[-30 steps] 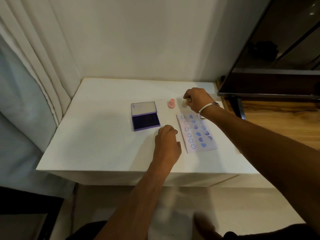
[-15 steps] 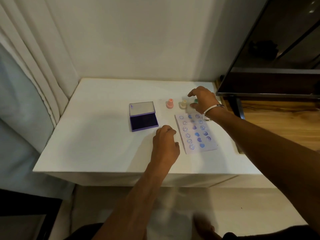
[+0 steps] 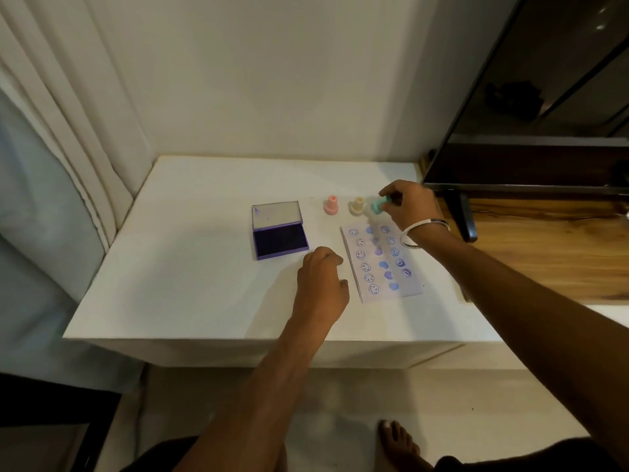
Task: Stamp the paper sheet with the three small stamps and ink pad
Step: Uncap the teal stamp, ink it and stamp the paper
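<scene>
A paper sheet (image 3: pixel 381 264) with three columns of blue stamp marks lies on the white table (image 3: pixel 190 274). Behind it stand a pink stamp (image 3: pixel 331 205) and a cream stamp (image 3: pixel 357 206). My right hand (image 3: pixel 410 206), with a bangle on the wrist, holds a teal stamp (image 3: pixel 377 206) tilted just above the sheet's far edge. To the left lies the purple ink pad (image 3: pixel 279 238), its lid open. My left hand (image 3: pixel 321 284) rests curled on the table beside the sheet's left edge, holding nothing.
A dark TV screen (image 3: pixel 531 97) on a wooden unit (image 3: pixel 551 253) stands to the right. White curtains (image 3: pixel 68 131) hang at the left. The table's front edge (image 3: pixel 238 340) is near me. A bare foot (image 3: pixel 398 444) shows below.
My right hand let go of the cream stamp, moved right, and picked up the teal stamp, now lifted and tilted. My left hand stayed beside the sheet.
</scene>
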